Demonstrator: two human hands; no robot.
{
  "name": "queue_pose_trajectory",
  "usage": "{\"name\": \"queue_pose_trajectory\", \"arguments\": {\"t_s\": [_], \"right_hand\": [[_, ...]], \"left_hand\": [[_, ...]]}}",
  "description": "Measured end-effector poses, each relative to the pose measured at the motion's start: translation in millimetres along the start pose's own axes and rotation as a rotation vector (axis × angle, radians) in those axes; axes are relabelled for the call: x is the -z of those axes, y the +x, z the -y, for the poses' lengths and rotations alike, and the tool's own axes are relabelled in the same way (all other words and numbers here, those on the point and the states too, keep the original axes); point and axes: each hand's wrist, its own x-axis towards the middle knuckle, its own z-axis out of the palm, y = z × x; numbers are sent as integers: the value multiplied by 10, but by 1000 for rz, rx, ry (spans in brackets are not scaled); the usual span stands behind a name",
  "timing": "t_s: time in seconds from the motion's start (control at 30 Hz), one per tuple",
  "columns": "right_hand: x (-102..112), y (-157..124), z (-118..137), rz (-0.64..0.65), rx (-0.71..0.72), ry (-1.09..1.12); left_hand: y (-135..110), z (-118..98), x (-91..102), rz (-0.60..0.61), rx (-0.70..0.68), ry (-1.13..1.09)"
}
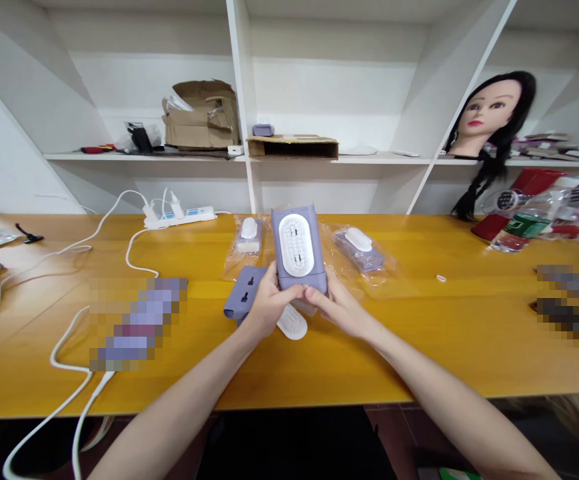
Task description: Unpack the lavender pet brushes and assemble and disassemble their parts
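Observation:
Above the table I hold a purple-grey plastic box (277, 260) upright between both hands. On the face turned toward me sits a white oval plate (298, 252) with a bumpy surface and two dark slots. My left hand (269, 300) is closed around the lower left corner, and my right hand (338, 303) grips the lower right. Both thumbs press along the bottom edge. Beside my left hand lies a purple-grey piece (243, 293) with two keyhole-shaped cutouts. A loose white oval plate (292, 325) rests on the table below the hands, partly hidden by them.
Behind are two similar boxes in clear bags, one left (249, 237) and one right (362, 250). A power strip (189, 217) trails white cables at the left, near a blurred device (142, 327). A plastic bottle (522, 230) lies right, below a mannequin head (494, 113).

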Motion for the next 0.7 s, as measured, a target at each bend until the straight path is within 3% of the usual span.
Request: {"name": "queue_pose_trajectory", "arguments": {"t_s": [0.17, 0.33, 0.5, 0.7], "right_hand": [[-4, 6, 53, -25, -39, 8], [36, 37, 66, -63, -68, -49], [55, 64, 133, 14, -219, 262], [58, 85, 201, 15, -319, 432]], "left_hand": [[-13, 34, -9, -18, 64, -39], [-13, -12, -3, 94, 162, -153], [9, -39, -2, 145, 175, -343], [-21, -2, -39, 138, 106, -282]]}}
